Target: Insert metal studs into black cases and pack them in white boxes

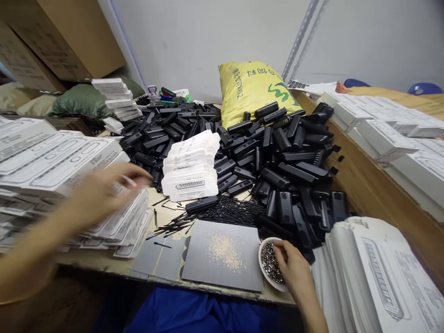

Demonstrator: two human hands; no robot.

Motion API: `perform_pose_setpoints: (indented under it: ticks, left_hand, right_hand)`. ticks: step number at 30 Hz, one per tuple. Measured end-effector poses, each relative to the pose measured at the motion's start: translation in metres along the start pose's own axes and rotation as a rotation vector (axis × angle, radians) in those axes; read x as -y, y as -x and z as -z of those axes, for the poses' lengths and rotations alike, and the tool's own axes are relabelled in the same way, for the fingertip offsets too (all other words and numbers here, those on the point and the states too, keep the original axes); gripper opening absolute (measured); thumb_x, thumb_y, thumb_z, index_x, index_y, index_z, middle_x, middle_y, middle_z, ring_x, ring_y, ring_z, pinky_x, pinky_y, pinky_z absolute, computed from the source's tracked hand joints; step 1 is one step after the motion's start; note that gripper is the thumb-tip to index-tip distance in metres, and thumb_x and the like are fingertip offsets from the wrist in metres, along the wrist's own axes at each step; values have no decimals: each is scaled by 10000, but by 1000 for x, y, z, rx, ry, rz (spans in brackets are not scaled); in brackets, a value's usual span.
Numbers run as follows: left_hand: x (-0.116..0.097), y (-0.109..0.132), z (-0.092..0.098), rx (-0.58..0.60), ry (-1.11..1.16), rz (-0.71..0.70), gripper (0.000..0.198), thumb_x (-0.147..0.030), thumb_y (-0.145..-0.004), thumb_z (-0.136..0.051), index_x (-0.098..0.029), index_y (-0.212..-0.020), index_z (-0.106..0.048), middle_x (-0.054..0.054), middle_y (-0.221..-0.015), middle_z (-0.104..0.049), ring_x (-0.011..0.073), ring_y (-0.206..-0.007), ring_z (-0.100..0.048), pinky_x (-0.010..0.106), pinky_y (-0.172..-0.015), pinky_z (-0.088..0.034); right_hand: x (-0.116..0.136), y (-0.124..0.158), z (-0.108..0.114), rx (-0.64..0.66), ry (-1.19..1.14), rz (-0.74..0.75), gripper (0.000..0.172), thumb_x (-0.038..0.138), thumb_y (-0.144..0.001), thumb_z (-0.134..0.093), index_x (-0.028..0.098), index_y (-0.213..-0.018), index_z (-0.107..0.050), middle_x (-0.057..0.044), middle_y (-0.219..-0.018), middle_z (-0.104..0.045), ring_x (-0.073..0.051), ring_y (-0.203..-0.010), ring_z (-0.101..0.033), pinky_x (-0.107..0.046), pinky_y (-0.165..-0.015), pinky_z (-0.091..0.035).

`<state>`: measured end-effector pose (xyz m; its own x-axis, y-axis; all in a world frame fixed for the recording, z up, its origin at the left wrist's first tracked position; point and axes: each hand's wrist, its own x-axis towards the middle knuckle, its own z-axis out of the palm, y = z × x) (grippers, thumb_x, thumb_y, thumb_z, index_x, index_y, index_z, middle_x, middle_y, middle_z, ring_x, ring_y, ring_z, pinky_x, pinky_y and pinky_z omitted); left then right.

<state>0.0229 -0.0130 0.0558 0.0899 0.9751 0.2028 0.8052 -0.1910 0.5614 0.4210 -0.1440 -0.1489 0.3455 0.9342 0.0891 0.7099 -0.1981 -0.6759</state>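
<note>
Head view, sole camera. Right hand (294, 266), lower right of centre: fingertips down in a round white bowl (278, 286) of small shiny metal pieces (271, 262). Thumb and fingers drawn together; whether a piece is pinched between them cannot be told. Left hand (104, 192), left of centre: smeared by motion, fingers loosely bent, in front of stacked white printed boxes (62, 159). Contact with the boxes, or anything held, cannot be told.

Bowl stands at the table's near edge, just beside a flat grey rectangular board (194, 266) strewn with beige crumbs (227, 249). Behind the board, mid-frame: loose thin black sticks (232, 210), then a wide heap of oblong black plastic items (284, 162) and a leaning stack of flat white printed cartons (190, 180). Lower right: standing bundle of white printed card sleeves (385, 273), near the right forearm.

Risks (judgement):
- Bowl could tip or spill over the edge if the wrist catches its rim.
- Several metal pieces could come up at once and scatter; cause: small, loosely piled.
- Left stack could slide if brushed; its lower boxes look uneven.
- Black items could roll onto the sticks if the heap is nudged.
</note>
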Motion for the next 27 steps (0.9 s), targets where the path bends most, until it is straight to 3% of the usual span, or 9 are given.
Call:
perform_pose_setpoints:
  ticks: [2, 3, 6, 8, 12, 15, 20, 23, 27]
  left_hand:
    - [3, 0, -65, 283, -8, -133, 261, -430, -759, -613, -250, -931, -690, 39, -956, -678, 246, -874, -618, 364, -794, -486]
    - [5, -1, -99, 353, 22, -154, 270, -355, -758, -612, -237, -993, -672, 73, -1031, -659, 271, -951, -602, 390, -850, -464]
    - [16, -11, -179, 356, 105, -107, 347, -212, -682, -649, -196, -1028, -638, 126, -1035, -634, 331, -1049, -550, 467, -948, -384]
    - [23, -21, -202, 348, 152, -69, 388, -182, -625, -692, -184, -1008, -633, 127, -984, -642, 348, -1035, -550, 491, -954, -368]
    - [35, -29, -195, 364, 315, -11, 426, -262, -576, -775, -214, -977, -640, 87, -999, -671, 324, -1019, -578, 458, -950, -397]
    - [33, -21, -180, 295, 511, 65, 479, -416, -730, -675, -218, -1150, -558, 98, -1138, -645, 278, -1072, -588, 417, -947, -435]
    - [5, 4, -173, 241, 1318, 478, 372, -300, -852, -569, -187, -1198, -493, 108, -1075, -675, 216, -955, -664, 374, -845, -536]
    - [-18, 15, -177, 180, 1607, 688, 300, -118, -829, -554, -135, -1128, -541, 104, -1005, -689, 209, -933, -677, 355, -851, -555]
    - [-42, 26, -185, 98, 1752, 909, 233, -63, -853, -498, -92, -1075, -560, 98, -893, -695, 211, -913, -688, 354, -875, -566]
  right_hand:
    - [-8, 1, -3, 46, 106, 103, 184, 334, -806, -487, 240, -778, -641, -48, -780, -672, -245, -746, -609, -368, -686, -467]
    - [-11, 2, -4, 56, 144, 137, 180, 314, -812, -471, 239, -747, -620, -48, -768, -660, -249, -756, -603, -370, -681, -463]
    - [-12, 2, -8, 48, 193, 184, 180, 279, -832, -449, 238, -720, -584, -44, -747, -636, -242, -745, -595, -355, -647, -457]
    - [-10, 3, -9, 33, 175, 221, 159, 267, -842, -456, 239, -817, -611, -48, -803, -646, -235, -771, -603, -350, -663, -469]
    - [-6, 5, -10, 25, 148, 261, 179, 272, -875, -447, 238, -809, -609, -57, -828, -646, -227, -773, -607, -359, -700, -480]
    - [-8, 7, -10, 27, 118, 248, 201, 298, -882, -449, 241, -752, -591, -56, -814, -646, -230, -778, -608, -374, -730, -477]
    - [-1, 8, -2, -34, -15, 78, 165, 348, -837, -513, 228, -774, -608, -46, -798, -676, -220, -728, -627, -350, -707, -476]
    - [29, 6, -4, -106, -193, -61, 176, 383, -816, -570, 214, -795, -617, -36, -758, -679, -196, -672, -620, -318, -672, -477]
    - [88, 1, -29, -61, -716, -63, 202, 392, -827, -593, 191, -807, -591, -69, -885, -697, -182, -788, -639, -314, -725, -511]
